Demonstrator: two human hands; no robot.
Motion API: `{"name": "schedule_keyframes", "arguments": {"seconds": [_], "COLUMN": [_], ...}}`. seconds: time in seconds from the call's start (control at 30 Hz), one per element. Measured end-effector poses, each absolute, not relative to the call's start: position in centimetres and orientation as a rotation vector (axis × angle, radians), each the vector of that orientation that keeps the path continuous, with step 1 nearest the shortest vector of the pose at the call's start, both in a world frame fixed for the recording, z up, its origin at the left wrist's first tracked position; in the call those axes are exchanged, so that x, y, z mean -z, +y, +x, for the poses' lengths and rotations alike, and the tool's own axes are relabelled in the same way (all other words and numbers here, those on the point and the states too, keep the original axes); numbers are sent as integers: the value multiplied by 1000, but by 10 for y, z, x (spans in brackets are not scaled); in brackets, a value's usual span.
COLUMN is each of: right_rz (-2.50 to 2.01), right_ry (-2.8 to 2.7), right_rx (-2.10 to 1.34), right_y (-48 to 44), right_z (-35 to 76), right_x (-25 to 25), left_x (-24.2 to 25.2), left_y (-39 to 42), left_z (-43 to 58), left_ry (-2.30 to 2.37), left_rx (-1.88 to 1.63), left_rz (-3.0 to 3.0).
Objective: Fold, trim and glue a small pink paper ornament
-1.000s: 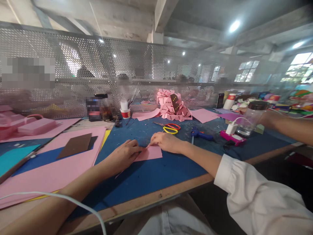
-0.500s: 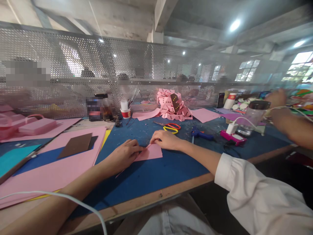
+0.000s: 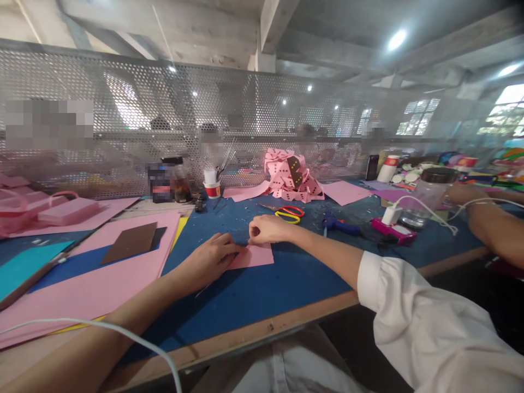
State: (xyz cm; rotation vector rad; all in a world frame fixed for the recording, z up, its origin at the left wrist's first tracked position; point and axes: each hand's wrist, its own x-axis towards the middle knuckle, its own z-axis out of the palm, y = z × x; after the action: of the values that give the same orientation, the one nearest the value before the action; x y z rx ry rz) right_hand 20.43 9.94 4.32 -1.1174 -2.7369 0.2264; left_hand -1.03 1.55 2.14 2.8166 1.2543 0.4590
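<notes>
A small piece of pink paper (image 3: 260, 256) lies on the blue table mat (image 3: 262, 303) in front of me. My left hand (image 3: 213, 256) rests on its left part, with the fingers closed on the paper. My right hand (image 3: 268, 229) is curled at its far edge, with thumb and fingertips pinched together there; the fold or edge between them is mostly hidden. Just beyond my right hand lie scissors (image 3: 289, 217) with red and yellow handles. A blue glue gun (image 3: 341, 225) rests to the right of them.
Pink sheets (image 3: 123, 286) with a brown piece (image 3: 130, 243) lie at left. Behind stand a pink dotted paper heap (image 3: 289, 177), a paper cup (image 3: 212, 188) and a mesh partition (image 3: 245, 109). At right are a charger on a magenta block (image 3: 395, 230), a jar (image 3: 429, 196) and another person's arm (image 3: 497, 224).
My right hand has shifted slightly left along the paper's far edge, its fingers more curled. My left hand stays nearly in place. The other person's hand at right has lowered behind the jar.
</notes>
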Motion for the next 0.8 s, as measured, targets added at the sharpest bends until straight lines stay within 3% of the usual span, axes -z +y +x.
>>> {"name": "schedule_keyframes", "arguments": {"seconds": [0.8], "right_rz": [-1081], "right_ry": [-2686], "right_rx": [-441], "right_y": [115], "right_z": [211], "right_x": [-38], "left_x": [-22], "left_y": [15], "left_z": [-9], "left_ry": [1253], "left_rx": [-475], "left_rz": [2842]}}
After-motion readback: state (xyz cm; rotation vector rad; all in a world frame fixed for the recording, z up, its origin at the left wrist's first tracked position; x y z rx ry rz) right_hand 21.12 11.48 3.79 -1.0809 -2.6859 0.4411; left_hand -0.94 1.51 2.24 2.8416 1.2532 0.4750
